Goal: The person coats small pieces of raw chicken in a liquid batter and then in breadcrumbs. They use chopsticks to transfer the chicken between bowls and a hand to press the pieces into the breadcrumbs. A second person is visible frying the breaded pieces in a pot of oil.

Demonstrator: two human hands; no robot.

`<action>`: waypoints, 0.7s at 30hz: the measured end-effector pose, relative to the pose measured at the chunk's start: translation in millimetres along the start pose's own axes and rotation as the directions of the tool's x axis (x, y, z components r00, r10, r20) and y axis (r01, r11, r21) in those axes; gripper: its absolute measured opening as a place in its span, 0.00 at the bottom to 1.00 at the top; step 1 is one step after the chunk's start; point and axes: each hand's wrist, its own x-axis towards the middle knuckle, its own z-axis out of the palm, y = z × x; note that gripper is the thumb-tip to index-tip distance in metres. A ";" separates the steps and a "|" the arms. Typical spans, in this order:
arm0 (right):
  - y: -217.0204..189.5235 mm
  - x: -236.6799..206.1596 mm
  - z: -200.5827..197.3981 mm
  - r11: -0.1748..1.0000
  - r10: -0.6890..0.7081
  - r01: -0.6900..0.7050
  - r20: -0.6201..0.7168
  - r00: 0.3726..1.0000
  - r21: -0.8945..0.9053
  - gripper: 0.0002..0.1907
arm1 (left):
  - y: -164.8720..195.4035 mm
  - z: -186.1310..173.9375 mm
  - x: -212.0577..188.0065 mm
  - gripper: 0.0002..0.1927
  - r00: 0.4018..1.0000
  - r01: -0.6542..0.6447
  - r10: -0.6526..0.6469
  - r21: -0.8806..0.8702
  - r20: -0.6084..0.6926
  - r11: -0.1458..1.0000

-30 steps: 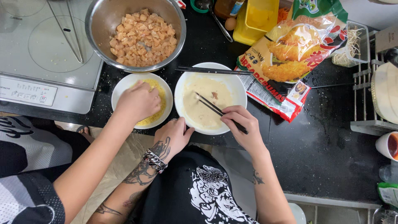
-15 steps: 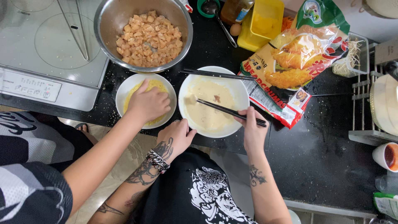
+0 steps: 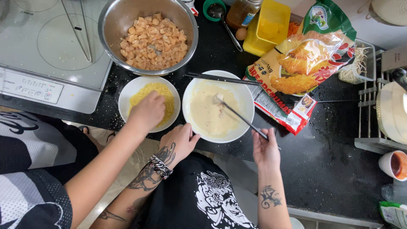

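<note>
Now right hand [image 3: 265, 148] pinches black chopsticks [image 3: 241, 118], tips lifting a battered piece [image 3: 218, 99] over the white batter bowl [image 3: 243, 91].
Fingers closed tight on the chopstick ends, which run up-left from the grip into the bowl; piece looks like coated chicken, hard to tell. Left hand [image 3: 180, 142] curls loosely against the bowl's near rim, steadying it, holding nothing else. Just left of that hand, another person's hand [image 3: 147, 112] presses into the breadcrumb bowl [image 3: 127, 91]. Beyond both bowls: steel bowl of diced meat [image 3: 148, 36]; spare chopsticks [image 3: 220, 78] on the rim; breadcrumb bag [image 3: 303, 63] right.
</note>
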 end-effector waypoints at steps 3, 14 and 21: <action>6.3 -2.6 -5.9 0.996 0.082 -0.081 -0.048 0.995 0.034 0.17 | -1.4 2.2 0.8 0.17 0.999 0.027 -0.026 -0.018 0.038 0.999; 0.6 -21.9 -4.3 0.981 0.104 -0.107 0.027 0.994 0.161 0.14 | -1.5 2.5 -0.2 0.17 1.000 0.010 -0.010 -0.006 0.003 1.000; 2.1 -19.4 -3.8 0.981 0.064 -0.069 0.036 0.997 0.182 0.13 | 0.0 0.9 0.3 0.18 0.999 0.036 -0.035 -0.022 0.030 0.999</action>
